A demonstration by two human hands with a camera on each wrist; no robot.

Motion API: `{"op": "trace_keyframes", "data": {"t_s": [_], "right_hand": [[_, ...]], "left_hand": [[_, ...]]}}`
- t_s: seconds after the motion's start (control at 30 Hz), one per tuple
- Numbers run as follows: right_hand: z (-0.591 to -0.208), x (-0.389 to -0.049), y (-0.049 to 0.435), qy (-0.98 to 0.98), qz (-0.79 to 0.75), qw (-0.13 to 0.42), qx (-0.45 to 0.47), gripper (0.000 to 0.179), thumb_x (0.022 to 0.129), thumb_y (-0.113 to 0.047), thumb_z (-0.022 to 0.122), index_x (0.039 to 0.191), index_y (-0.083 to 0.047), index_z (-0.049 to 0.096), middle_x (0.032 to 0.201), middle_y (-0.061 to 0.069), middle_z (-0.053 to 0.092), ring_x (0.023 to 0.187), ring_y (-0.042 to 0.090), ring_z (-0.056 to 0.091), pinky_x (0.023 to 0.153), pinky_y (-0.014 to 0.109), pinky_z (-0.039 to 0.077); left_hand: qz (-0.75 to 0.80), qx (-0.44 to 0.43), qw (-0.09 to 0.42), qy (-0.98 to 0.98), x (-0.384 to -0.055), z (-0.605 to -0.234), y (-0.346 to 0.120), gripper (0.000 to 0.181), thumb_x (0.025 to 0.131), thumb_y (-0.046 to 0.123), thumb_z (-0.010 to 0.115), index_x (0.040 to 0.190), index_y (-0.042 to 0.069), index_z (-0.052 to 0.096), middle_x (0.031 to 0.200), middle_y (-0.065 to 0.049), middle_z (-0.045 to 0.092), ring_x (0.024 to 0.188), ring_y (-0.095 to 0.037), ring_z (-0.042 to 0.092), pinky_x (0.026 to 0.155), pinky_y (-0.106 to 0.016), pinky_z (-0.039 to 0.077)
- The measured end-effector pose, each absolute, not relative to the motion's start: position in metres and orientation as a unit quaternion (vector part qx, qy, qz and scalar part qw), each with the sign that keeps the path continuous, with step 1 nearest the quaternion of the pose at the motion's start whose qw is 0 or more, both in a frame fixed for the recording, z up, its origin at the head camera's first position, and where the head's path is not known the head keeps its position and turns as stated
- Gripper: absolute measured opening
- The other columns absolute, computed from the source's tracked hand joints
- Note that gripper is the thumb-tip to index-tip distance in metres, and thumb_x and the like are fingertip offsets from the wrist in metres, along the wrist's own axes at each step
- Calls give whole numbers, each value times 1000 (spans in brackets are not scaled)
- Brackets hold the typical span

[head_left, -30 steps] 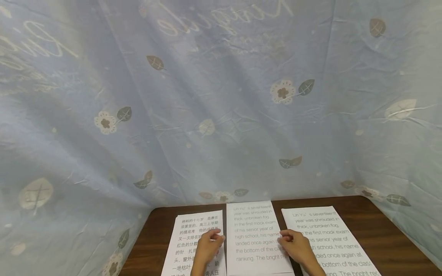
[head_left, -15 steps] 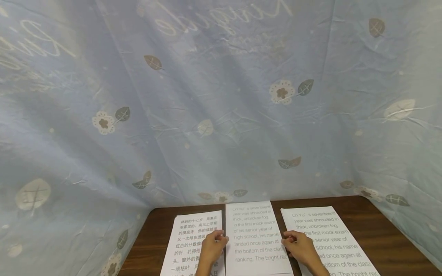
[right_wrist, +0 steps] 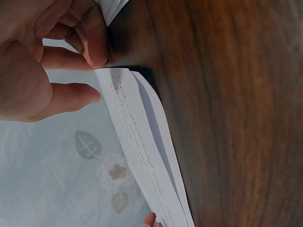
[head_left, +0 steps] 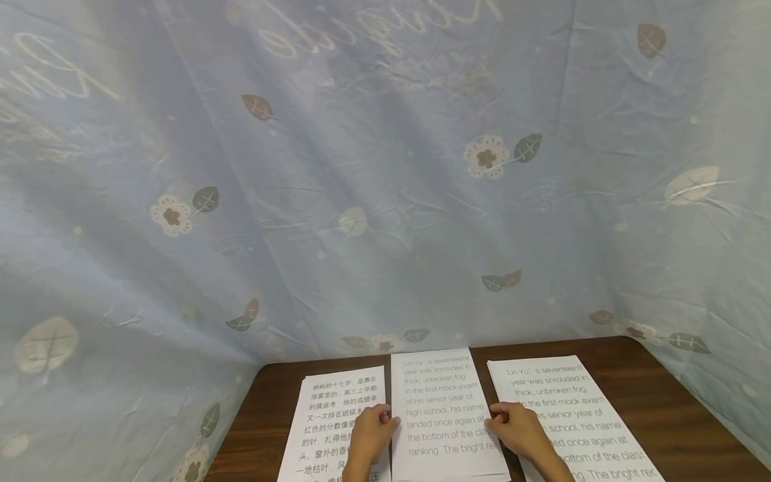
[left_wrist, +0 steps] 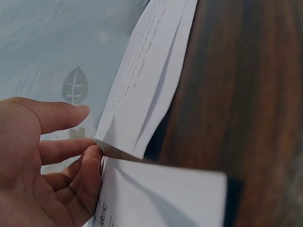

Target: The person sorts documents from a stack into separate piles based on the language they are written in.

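Observation:
A middle stack of white paper [head_left: 442, 408] printed with English text lies between my two hands. My left hand [head_left: 371, 432] is at its left edge, above a stack printed in Chinese [head_left: 328, 415]. In the left wrist view the index fingertip [left_wrist: 90, 143] touches a paper corner, the thumb stands apart and the other fingers bend inward. My right hand [head_left: 519, 430] is at the middle stack's right edge, over part of another English-text stack [head_left: 593, 428]. In the right wrist view its index fingertip meets the sheets' corner [right_wrist: 116, 73], with the thumb held away from it.
The stacks lie side by side on a dark brown wooden table [head_left: 656, 381] with a rounded far corner. Behind and beside it hangs a pale blue curtain [head_left: 415, 268] with leaf and flower prints. Loose sheets gape slightly along the middle stack's near edge.
My left hand has moved right, up to the middle stack's left edge. The right hand shifted slightly outward, then back in to the right edge. The head view has turned a little.

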State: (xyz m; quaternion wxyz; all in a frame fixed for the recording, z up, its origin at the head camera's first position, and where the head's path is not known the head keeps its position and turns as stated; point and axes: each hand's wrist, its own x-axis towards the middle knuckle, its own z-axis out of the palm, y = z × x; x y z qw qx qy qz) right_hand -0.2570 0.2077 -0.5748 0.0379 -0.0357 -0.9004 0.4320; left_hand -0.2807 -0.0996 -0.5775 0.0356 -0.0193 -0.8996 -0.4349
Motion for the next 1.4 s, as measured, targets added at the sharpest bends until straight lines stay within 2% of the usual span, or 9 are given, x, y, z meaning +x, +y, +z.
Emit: {"op": "trace_keyframes", "data": {"t_s": [0.1, 0.23, 0.33, 0.63, 0.9, 1.0, 1.4], "right_hand": [[-573, -256, 207, -905, 422, 40, -32, 39, 87, -16, 81, 118, 6, 77, 77, -3, 66, 63, 13, 56, 53, 23, 42], [-571, -256, 206, -908, 417, 40, -31, 36, 87, -16, 80, 117, 4, 78, 77, -3, 65, 63, 14, 54, 52, 22, 39], [-570, -257, 206, -908, 415, 42, -31, 35, 86, -17, 80, 116, 3, 79, 80, -3, 66, 66, 14, 55, 54, 23, 41], [-566, -259, 207, -913, 405, 47, -31, 36, 85, -18, 83, 117, -2, 79, 88, -4, 72, 83, 14, 63, 71, 31, 49], [-567, -258, 206, -898, 435, 54, -38, 36, 85, -11, 82, 120, 0, 77, 85, -3, 69, 79, 14, 62, 70, 29, 48], [-566, -257, 205, -894, 442, 52, -43, 37, 86, -10, 82, 121, 0, 76, 85, -3, 69, 79, 13, 61, 70, 29, 47], [-565, -257, 205, -887, 457, 54, -45, 38, 86, -7, 80, 122, 1, 75, 87, -2, 69, 78, 12, 64, 70, 25, 47]], "left_hand": [[-426, -17, 36, -904, -282, -577, -99, 40, 91, 21, 79, 121, -5, 75, 79, 0, 60, 67, -14, 54, 56, -24, 41], [-414, -11, 36, -909, -284, -576, -97, 37, 91, 22, 79, 117, -3, 77, 77, 0, 60, 66, -14, 54, 55, -25, 41], [-413, -7, 34, -910, -284, -574, -96, 39, 91, 23, 79, 120, -3, 77, 80, 0, 62, 69, -14, 55, 58, -25, 42], [-429, 4, 27, -903, -282, -568, -95, 43, 92, 21, 79, 129, -1, 73, 89, -1, 64, 78, -15, 58, 65, -28, 47], [-447, -11, 39, -894, -279, -568, -92, 43, 85, 4, 78, 128, -1, 74, 88, -1, 64, 73, -13, 57, 60, -23, 46], [-448, -15, 46, -893, -278, -568, -91, 44, 84, -1, 76, 127, 0, 75, 87, 0, 65, 74, -12, 57, 61, -22, 48], [-472, -11, 47, -881, -278, -564, -88, 44, 84, -7, 72, 127, 1, 74, 93, -6, 70, 76, -12, 62, 62, -23, 52]]}}
